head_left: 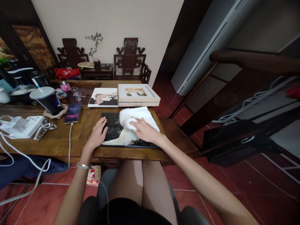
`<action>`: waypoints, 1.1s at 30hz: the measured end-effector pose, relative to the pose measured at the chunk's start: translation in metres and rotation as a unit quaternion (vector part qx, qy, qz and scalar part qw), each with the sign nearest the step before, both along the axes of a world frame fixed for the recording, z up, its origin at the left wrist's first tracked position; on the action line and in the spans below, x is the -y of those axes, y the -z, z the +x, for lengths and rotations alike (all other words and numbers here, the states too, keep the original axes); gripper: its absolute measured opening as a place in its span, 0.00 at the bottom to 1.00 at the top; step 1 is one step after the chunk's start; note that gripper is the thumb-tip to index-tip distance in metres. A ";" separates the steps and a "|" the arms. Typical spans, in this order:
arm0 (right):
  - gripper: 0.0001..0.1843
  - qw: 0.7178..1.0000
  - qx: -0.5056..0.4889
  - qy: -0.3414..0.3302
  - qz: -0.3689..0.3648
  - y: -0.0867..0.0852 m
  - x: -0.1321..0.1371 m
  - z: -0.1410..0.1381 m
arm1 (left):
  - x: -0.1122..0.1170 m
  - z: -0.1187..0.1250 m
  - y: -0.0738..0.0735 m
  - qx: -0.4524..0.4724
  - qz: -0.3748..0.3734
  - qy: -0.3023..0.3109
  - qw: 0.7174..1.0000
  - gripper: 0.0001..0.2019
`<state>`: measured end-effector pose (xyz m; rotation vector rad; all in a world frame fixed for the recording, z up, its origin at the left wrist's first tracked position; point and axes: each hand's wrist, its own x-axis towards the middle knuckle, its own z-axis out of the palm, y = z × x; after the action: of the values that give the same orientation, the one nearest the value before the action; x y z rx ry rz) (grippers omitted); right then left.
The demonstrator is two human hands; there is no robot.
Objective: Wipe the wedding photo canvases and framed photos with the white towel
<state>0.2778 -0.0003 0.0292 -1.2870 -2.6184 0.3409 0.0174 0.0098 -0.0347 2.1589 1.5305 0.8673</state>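
Note:
A dark photo panel (113, 126) with a pale, dress-like shape in its picture lies flat near the table's front edge. My left hand (98, 131) rests on its left edge with the fingers stretched out. On the panel's right half sits a folded white towel (142, 115), which covers much of the picture there. My right hand (142, 129) presses on the towel, its fingers gripping a bunched part of the cloth. Just behind the panel are a white-edged photo print (104, 97) and a pale framed picture (138, 93) on a box-like stack.
On the wooden table (93, 152), to the left, stand a lidded black cup (48, 100) with a straw, a phone (73, 113) on a charging cable and a white power strip (25, 126). Small clear cups (77, 95) are farther back. Dark carved chairs (131, 59) line the wall.

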 end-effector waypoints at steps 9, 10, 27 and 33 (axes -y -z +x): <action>0.20 0.996 0.017 0.071 0.052 0.016 0.002 -0.024 | -0.001 0.000 0.002 0.012 0.003 -0.004 1.000 0.24; 0.21 0.997 0.014 0.062 0.048 0.015 0.019 -0.025 | -0.001 0.001 0.001 0.012 0.003 -0.006 1.000 0.24; 0.20 0.999 0.013 0.024 0.028 0.008 -0.023 -0.028 | -0.008 -0.002 0.003 0.012 0.040 0.011 0.999 0.24; 0.23 0.996 0.008 0.079 0.048 0.013 -0.025 -0.047 | -0.008 -0.002 0.002 0.022 0.046 0.008 0.999 0.23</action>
<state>0.2312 0.0248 0.0157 -1.4571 -2.4910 0.1769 0.0159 0.0176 -0.0371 2.1969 1.4781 0.9920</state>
